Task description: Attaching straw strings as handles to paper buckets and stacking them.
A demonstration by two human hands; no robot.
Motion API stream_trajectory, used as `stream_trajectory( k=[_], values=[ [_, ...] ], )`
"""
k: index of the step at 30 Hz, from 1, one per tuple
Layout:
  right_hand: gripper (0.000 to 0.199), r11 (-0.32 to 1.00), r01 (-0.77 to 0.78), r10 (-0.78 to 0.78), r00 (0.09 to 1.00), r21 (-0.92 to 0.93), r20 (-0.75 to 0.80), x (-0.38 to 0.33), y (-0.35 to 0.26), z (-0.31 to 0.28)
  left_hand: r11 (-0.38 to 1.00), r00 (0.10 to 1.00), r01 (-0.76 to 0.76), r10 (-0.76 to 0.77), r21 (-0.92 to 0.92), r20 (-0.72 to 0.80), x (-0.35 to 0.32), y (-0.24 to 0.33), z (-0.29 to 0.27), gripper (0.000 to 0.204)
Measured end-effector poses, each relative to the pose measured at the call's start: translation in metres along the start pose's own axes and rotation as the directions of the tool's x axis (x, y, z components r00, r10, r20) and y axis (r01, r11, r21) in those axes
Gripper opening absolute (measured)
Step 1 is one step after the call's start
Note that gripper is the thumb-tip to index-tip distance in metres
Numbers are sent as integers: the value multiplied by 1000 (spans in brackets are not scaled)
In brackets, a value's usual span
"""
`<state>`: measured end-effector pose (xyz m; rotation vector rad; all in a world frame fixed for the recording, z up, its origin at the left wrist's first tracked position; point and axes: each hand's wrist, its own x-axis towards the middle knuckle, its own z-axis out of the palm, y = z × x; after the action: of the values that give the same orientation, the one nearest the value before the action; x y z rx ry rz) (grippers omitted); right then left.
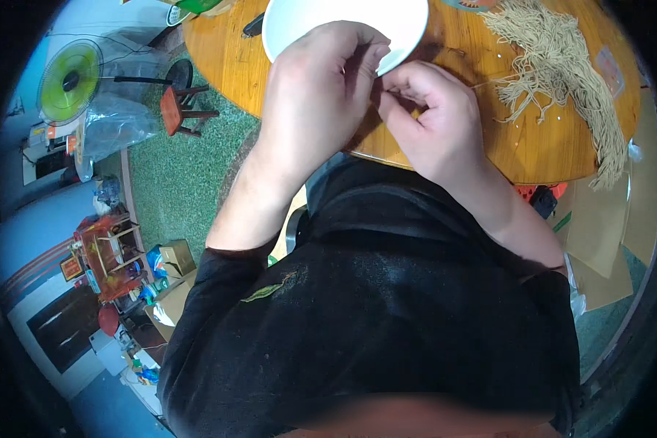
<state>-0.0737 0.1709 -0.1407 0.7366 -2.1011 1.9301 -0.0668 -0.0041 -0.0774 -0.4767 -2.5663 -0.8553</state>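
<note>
My left hand (315, 98) is raised over the near edge of the wooden table, its fingers pinched together in front of a white bowl (268, 29). Close beside it, my right hand (439, 113) is also closed in a pinch, with thumb and forefinger bent. The fingertips of both hands nearly meet below the bowl's rim. Whatever they pinch is too small or hidden to make out. To the right lies a loose heap of beige yarn (555, 55), its long strands hanging toward the table's edge. A thin strand runs from the heap toward my right hand.
The round wooden table (230, 55) curves in front of me. A dark handle (253, 26) lies left of the bowl. Farther left stand a small wooden stool (174, 109) and a green fan (70, 80). Flattened cardboard (598, 226) lies on the right.
</note>
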Motion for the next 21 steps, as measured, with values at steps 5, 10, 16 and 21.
stream_trajectory(
  k=[5,10,16,21],
  values=[
    [20,974,34,16,976,-223,217,-5,-38,-22,997,998,-31,35,69,-52,0,2,2,10],
    [12,922,162,-28,934,-350,357,-7,-72,-58,993,999,-29,34,112,-42,1,-1,-2,10],
    [7,901,208,-83,944,-380,320,28,-94,-74,995,996,-90,90,42,15,0,0,-11,9],
    [21,900,-69,170,965,-430,201,52,-67,-66,991,992,-97,104,-92,66,4,-3,-17,13]
  ],
)
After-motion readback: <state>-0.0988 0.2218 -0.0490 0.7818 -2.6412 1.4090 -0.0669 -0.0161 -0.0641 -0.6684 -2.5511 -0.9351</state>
